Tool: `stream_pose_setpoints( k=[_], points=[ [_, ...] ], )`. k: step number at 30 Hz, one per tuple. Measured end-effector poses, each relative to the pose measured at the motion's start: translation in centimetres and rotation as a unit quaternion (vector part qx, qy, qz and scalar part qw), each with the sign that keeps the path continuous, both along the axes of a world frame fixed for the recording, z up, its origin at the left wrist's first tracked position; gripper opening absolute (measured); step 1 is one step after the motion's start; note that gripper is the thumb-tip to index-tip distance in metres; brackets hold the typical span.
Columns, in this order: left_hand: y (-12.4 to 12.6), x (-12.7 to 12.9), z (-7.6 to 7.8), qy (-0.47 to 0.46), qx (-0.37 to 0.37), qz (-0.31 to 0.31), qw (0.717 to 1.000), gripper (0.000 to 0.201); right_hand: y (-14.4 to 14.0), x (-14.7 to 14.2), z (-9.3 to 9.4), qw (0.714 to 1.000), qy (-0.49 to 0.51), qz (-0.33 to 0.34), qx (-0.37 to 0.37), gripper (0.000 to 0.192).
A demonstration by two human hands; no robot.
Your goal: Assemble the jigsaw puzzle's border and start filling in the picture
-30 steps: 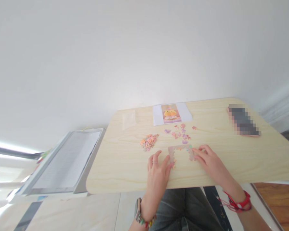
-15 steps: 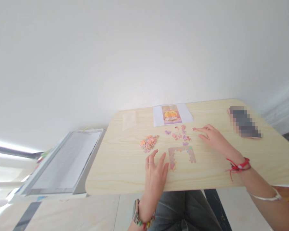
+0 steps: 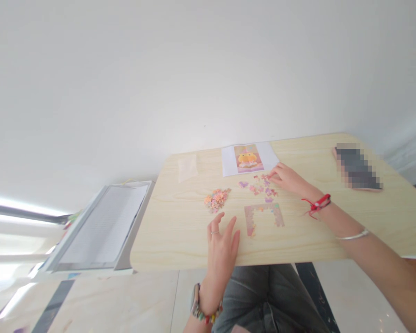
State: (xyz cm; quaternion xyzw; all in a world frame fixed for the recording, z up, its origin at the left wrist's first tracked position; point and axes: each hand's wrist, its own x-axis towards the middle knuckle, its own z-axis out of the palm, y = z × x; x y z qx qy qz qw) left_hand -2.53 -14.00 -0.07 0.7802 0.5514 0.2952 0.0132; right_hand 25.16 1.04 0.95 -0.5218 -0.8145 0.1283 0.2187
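My left hand (image 3: 222,245) rests near the table's front edge with its fingers spread, holding nothing. It lies just left of a partly assembled jigsaw puzzle (image 3: 252,212), whose joined pieces make a pinkish frame along the top and both sides. Above the puzzle, loose pink and purple puzzle pieces (image 3: 260,188) are scattered. At their upper right, my right hand (image 3: 287,179) has its fingertips drawn together on a small pink puzzle piece, mostly covered by the fingers. A heap of orange and pink puzzle pieces (image 3: 217,200) sits beyond my left fingertips.
Against the wall lies a white sheet (image 3: 270,157) with a printed picture of a yellow character. A translucent bag (image 3: 187,167) is on the table's left part, and a blurred phone (image 3: 358,167) on the right. Left of the table stands a white unit with papers (image 3: 106,224).
My right hand has moved left to the loose pieces, and its fingers have drawn together. The left hand stays spread in nearly the same place. The view has shifted slightly.
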Motion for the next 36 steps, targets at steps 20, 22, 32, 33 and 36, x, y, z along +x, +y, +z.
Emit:
stream_pose_setpoints(
  k=[20, 22, 32, 33, 36],
  points=[
    [-2.1, 6.7, 1.6, 0.026, -0.069, -0.094, 0.993, 0.029, -14.5, -1.9, 0.5, 0.997, -0.052, 0.049, 0.010, 0.015],
    [-2.0, 7.2, 1.5, 0.034, -0.072, -0.094, 0.992, 0.032, -14.4, -1.9, 0.5, 0.997, -0.058, 0.054, 0.005, 0.016],
    [-1.9, 8.4, 0.9, 0.086, -0.060, -0.080, 0.991, 0.033, -15.1, -2.1, 0.4, 0.997, -0.061, 0.027, 0.037, 0.023],
    [-1.9, 8.4, 0.9, 0.085, -0.058, -0.080, 0.991, 0.034, -15.2, -2.0, 0.3, 0.997, -0.063, 0.023, 0.040, 0.024],
    [-2.0, 8.5, 0.8, 0.081, -0.056, -0.082, 0.992, 0.035, -15.5, -1.9, 0.0, 0.996, -0.072, 0.015, 0.042, 0.027]
  ],
)
